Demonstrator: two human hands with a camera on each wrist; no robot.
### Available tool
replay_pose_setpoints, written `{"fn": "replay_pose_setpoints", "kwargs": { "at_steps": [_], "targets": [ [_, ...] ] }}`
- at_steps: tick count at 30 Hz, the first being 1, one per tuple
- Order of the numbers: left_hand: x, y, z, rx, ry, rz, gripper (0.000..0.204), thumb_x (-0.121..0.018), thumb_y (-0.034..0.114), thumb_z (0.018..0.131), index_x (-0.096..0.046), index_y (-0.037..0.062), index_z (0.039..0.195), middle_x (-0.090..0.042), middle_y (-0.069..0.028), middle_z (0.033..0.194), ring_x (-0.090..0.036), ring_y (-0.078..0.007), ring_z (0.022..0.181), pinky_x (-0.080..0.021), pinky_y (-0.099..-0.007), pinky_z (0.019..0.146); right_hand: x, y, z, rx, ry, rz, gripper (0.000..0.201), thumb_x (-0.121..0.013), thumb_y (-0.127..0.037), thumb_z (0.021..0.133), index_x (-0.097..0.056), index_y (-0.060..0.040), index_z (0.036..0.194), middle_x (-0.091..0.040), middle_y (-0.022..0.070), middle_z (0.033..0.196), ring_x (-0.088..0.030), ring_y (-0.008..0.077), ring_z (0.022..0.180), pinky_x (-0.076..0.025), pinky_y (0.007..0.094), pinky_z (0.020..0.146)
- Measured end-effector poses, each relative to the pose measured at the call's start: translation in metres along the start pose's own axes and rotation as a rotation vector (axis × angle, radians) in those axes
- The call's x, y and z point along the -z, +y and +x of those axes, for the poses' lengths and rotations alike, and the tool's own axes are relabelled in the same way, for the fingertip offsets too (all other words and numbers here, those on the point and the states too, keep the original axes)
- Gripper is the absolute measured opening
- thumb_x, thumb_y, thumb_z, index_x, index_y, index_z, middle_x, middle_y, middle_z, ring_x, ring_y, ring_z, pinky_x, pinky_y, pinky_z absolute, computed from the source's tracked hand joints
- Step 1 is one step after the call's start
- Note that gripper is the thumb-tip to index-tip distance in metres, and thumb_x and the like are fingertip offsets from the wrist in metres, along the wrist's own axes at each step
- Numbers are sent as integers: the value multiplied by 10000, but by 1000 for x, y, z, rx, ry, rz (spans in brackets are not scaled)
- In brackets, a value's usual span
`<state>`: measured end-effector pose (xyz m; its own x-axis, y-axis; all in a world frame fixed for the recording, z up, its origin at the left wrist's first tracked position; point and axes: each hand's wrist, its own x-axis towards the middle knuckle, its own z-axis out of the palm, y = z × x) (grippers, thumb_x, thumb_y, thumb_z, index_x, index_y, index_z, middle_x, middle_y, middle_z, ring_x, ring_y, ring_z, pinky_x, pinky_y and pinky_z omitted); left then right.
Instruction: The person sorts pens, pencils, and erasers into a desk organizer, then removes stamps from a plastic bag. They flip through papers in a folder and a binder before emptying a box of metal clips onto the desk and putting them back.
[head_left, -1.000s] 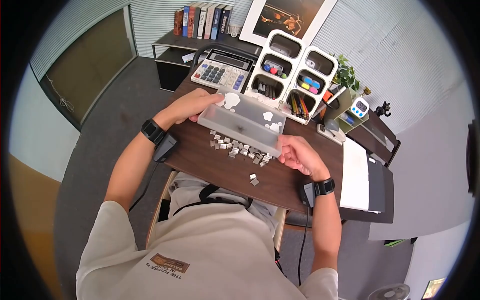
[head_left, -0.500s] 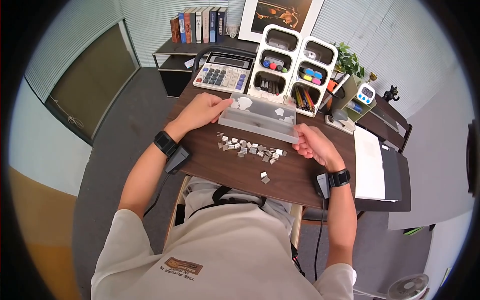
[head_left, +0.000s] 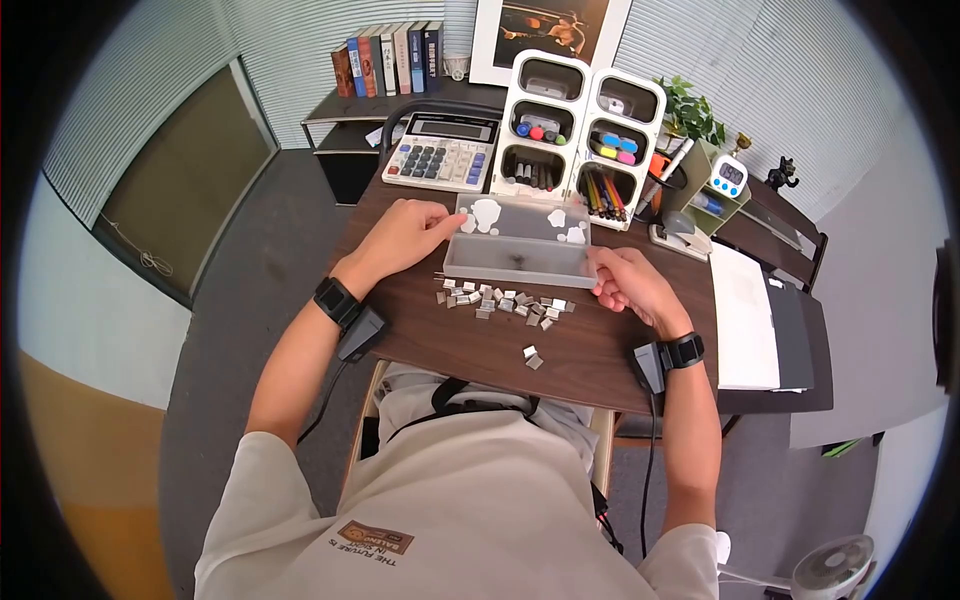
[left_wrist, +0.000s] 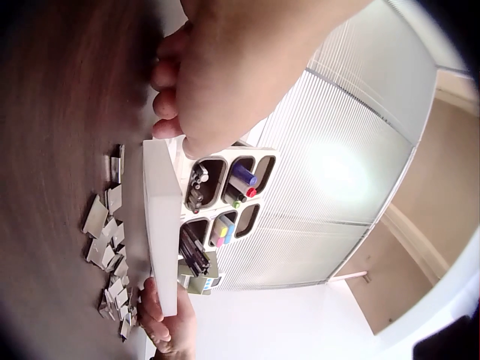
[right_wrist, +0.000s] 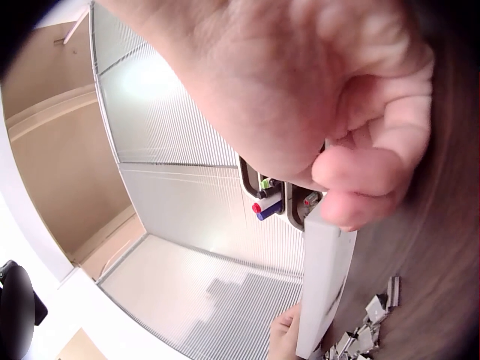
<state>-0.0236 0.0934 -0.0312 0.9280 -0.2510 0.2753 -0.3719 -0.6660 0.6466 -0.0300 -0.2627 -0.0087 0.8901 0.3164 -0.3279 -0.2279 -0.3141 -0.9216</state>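
Note:
A translucent pencil box (head_left: 520, 262) with its lid (head_left: 522, 215) hinged up stands just behind a scatter of small folded metal clips (head_left: 508, 301). White cloud-like patches mark the lid. At the box's left end, my left hand (head_left: 408, 238) holds it with thumb and curled fingers. My right hand (head_left: 638, 283) pinches the near right corner. From the right wrist, thumb and fingertips (right_wrist: 352, 208) show right at the end of the box wall (right_wrist: 326, 274). Two more clips (head_left: 533, 357) lie apart, nearer the table's front edge.
Behind the box stand a large calculator (head_left: 440, 152) and a white organizer (head_left: 510, 150) with markers and pencils. To the right are a stapler (head_left: 680, 240), a green holder with a timer (head_left: 728, 176) and white paper (head_left: 742, 320). Books (head_left: 388, 60) line the back shelf.
Both hands have moved the pencil box away from my body, back from over the clips. It was tilted and now sits level. The head view has shifted too.

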Motion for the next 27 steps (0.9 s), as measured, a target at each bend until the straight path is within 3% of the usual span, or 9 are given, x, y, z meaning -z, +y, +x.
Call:
{"fn": "replay_pose_setpoints", "kwargs": {
  "at_steps": [4, 6, 10, 12, 15, 16, 19, 21, 27],
  "targets": [
    [3, 8, -2, 23, -32, -5, 407, -665, 336, 1018, -728, -37, 869, -622, -150, 641, -505, -215, 554, -414, -382, 570, -3, -5, -3, -8, 44, -12, 448, -566, -360, 1052, -640, -13, 778, -615, 40, 648, -539, 93, 461, -382, 218, 398],
    [2, 9, -3, -5, -15, -53, 365, -662, 315, 1028, -742, -39, 995, -631, -63, 661, -513, -103, 597, -429, -316, 579, -2, -4, -2, -1, 67, -41, 464, -562, -371, 1059, -660, 7, 807, -625, 48, 640, -553, 100, 457, -411, 224, 405],
    [3, 9, -3, 4, -57, -57, 329, -663, 298, 1027, -756, -14, 1079, -666, -43, 698, -566, -88, 624, -454, -300, 596, 1, -4, -2, 51, 139, -220, 504, -565, -384, 1061, -657, 17, 768, -625, 48, 614, -549, 104, 441, -425, 253, 418],
    [2, 7, -4, -22, -62, -71, 314, -660, 287, 1028, -756, -4, 1097, -673, -41, 705, -571, -79, 629, -456, -297, 595, 0, -8, -4, 103, 270, -467, 499, -596, -377, 1019, -721, 48, 789, -647, 106, 606, -617, 160, 466, -505, 314, 493],
    [0, 6, -4, -48, -71, -95, 301, -662, 280, 1027, -758, 4, 1101, -677, -41, 710, -560, -74, 625, -454, -296, 591, 0, -6, -3, 136, 332, -600, 481, -610, -366, 1005, -726, 37, 770, -652, 134, 595, -661, 229, 522, -531, 368, 567],
    [1, 7, -3, -48, -73, -95, 301, -662, 280, 1027, -758, 4, 1101, -677, -41, 710, -560, -74, 625, -454, -296, 591, 2, -1, -1, 134, 333, -599, 481, -610, -366, 1005, -726, 37, 770, -652, 134, 595, -661, 229, 522, -531, 368, 567],
    [4, 10, -3, -48, -86, -45, 291, -666, 276, 1023, -760, 15, 1111, -673, -36, 716, -540, -67, 620, -442, -294, 580, 3, 6, 3, 286, 358, -634, 421, -665, -337, 1001, -690, 26, 789, -590, 39, 578, -540, 115, 453, -438, 309, 463],
    [5, 13, -4, -30, -82, -33, 273, -675, 262, 1017, -762, 19, 1104, -661, -28, 707, -506, -60, 608, -420, -288, 563, 1, 0, -3, 246, 350, -662, 342, -701, -329, 921, -752, 5, 866, -734, 177, 764, -724, 334, 750, -561, 417, 765],
    [4, 14, -4, -32, -90, -35, 223, -701, 225, 998, -762, 28, 1082, -635, -8, 693, -466, -51, 600, -391, -277, 548, 4, 9, 6, 315, 405, -685, 297, -728, -306, 882, -750, -10, 866, -738, 180, 789, -732, 344, 772, -569, 408, 770]
  ]
}}
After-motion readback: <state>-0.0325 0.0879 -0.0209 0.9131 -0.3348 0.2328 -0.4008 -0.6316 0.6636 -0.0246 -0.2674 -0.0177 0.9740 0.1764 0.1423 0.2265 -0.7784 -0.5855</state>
